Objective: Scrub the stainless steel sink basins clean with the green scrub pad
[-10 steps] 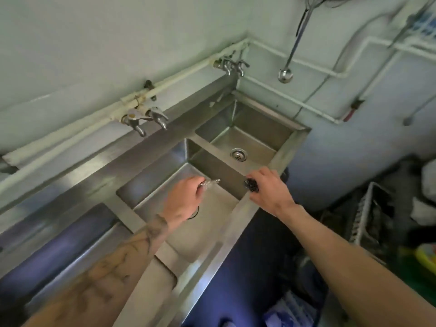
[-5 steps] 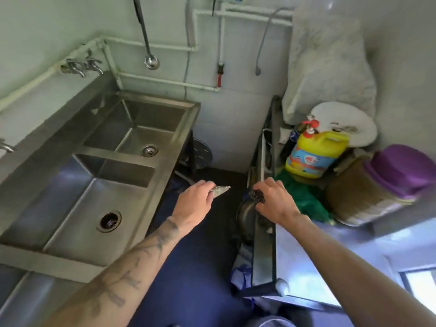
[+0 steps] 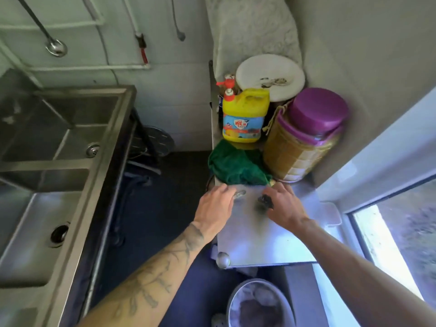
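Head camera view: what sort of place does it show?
Most likely the dishwashing corner of a working kitchen, perhaps commercial. A stainless steel sink with several basins, a ladle hanging on the wall and a yellow jug, probably dish soap, point to this.

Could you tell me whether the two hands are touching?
Apart. The head view shows bare steel tabletop between the left hand and right hand.

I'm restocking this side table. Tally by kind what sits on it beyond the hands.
Pump bottles: 2, the yellow jug and a mostly hidden bottle behind it
Purple-lidded jar: 1
White plate: 1
Green cloth: 1
Total: 5
The pale sheet leaning behind them is left out.
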